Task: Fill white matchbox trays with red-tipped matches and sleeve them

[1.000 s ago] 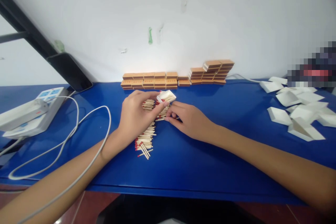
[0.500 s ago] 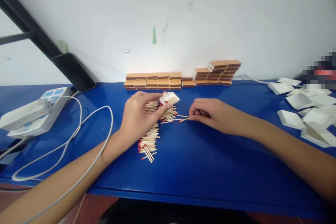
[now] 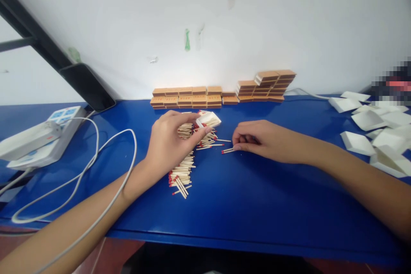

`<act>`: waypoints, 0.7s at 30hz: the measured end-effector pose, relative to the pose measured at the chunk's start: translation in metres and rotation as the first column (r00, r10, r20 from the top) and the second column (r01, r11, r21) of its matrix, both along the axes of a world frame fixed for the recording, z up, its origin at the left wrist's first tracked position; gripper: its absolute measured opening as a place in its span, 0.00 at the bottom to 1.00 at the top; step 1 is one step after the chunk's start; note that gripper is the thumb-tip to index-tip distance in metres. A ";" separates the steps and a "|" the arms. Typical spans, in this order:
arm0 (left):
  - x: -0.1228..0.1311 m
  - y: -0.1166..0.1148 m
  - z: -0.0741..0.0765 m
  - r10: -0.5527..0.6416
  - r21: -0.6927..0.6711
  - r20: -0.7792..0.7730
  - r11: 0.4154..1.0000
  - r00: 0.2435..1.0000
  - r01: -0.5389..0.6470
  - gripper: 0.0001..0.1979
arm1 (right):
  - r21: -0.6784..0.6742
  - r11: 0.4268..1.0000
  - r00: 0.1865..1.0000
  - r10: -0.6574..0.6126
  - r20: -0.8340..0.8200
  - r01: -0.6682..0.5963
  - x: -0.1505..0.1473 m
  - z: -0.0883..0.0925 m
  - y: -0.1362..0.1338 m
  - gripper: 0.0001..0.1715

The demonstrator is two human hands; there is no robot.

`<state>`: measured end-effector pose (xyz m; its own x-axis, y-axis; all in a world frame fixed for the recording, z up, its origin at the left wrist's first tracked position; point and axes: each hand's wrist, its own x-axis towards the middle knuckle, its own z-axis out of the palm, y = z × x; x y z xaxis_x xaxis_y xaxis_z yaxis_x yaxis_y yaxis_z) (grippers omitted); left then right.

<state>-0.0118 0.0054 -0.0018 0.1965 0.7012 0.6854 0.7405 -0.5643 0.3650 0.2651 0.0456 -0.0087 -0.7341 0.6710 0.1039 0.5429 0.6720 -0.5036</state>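
My left hand pinches a small white matchbox tray over a heap of red-tipped matches on the blue table. My right hand rests on the table to the right of the heap, fingers curled and pinched on a few matches whose red tips point left. More loose matches lie between the two hands.
Brown matchbox sleeves are stacked along the wall, with a taller stack to their right. White empty trays lie scattered at the far right. A power strip with white cables and a dark phone occupy the left.
My right hand drew away to the right from the heap, pulling a few matches with it. My left hand stayed put with the tray.
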 end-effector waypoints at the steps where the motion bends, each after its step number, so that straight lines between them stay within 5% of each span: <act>1: 0.000 0.000 0.000 0.002 -0.001 0.001 1.000 1.000 -0.002 0.14 | -0.005 1.000 1.000 0.000 0.003 0.000 -0.001 0.001 -0.001 0.13; 16: -0.001 0.002 -0.002 -0.036 -0.033 -0.017 0.999 0.999 0.035 0.14 | 0.034 0.999 1.000 0.010 -0.026 -0.009 -0.004 0.006 -0.012 0.12; 21: -0.002 0.003 -0.007 -0.103 -0.044 -0.091 0.994 0.990 0.100 0.17 | 0.161 0.978 0.978 -0.101 -0.184 0.131 -0.008 0.019 -0.015 0.12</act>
